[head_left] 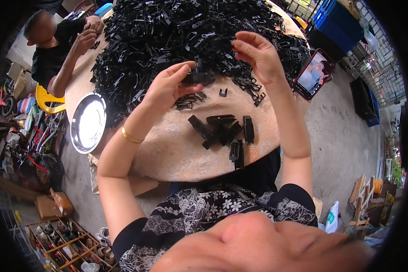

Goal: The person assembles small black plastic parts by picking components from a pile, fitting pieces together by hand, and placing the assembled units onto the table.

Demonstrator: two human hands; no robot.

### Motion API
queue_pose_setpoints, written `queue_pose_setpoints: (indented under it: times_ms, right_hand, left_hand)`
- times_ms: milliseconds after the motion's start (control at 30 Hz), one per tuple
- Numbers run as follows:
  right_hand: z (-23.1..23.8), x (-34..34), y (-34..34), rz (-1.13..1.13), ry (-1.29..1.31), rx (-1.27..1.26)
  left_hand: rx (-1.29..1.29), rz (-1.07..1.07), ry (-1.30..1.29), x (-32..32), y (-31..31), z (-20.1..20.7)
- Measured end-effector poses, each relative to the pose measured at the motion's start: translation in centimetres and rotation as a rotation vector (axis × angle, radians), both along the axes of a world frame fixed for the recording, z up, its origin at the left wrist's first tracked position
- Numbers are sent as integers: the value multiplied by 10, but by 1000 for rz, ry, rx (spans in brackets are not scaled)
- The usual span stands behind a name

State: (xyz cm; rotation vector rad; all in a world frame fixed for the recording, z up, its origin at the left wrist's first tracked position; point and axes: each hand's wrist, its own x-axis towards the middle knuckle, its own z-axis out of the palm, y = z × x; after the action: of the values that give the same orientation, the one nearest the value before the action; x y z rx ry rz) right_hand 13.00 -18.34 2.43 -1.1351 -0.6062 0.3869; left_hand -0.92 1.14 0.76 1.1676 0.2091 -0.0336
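Observation:
A big heap of small black plastic clip-like parts [154,41] covers the far side of the round table [158,156]. Over the heap's near edge, my left hand [170,86] is closed on a dark, blurred black plastic piece [201,79] that sticks out to the right of its fingers. My right hand [258,56] is raised over the heap further right, thumb and fingers pinched together; whatever is between the tips is too small to name. One loose black clip [223,92] lies below and between my hands. Nearer to me sit several black block-like bundles [221,119].
A shiny round metal tray [89,122] is at the table's left edge. A phone [314,73] with a lit screen stands at the right edge. Another person [54,50] works at the far left, beside a yellow stool [47,100]. Blue crates [335,25] are stacked at the far right.

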Motion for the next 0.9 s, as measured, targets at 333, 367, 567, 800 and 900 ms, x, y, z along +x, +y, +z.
queue_pose_setpoints:
  times_ms: [333,367,567,800,900]
  right_hand:
    - [-14,-50,26,-16,-351,-288]
    - [-14,-52,27,-25,-360,-292]
    - [-12,-57,26,-64,-443,-327]
    - [-20,-53,28,-62,-445,-295]
    - [-22,-50,29,-156,-636,-366]
  left_hand:
    - [-116,149,-24,1,-5,-15]
    - [-116,151,-24,1,-5,-15]
    - [-91,193,-63,0,-7,-18]
    - [284,219,-148,-4,-12,-13]
    - [263,203,-159,-4,-11,-11]
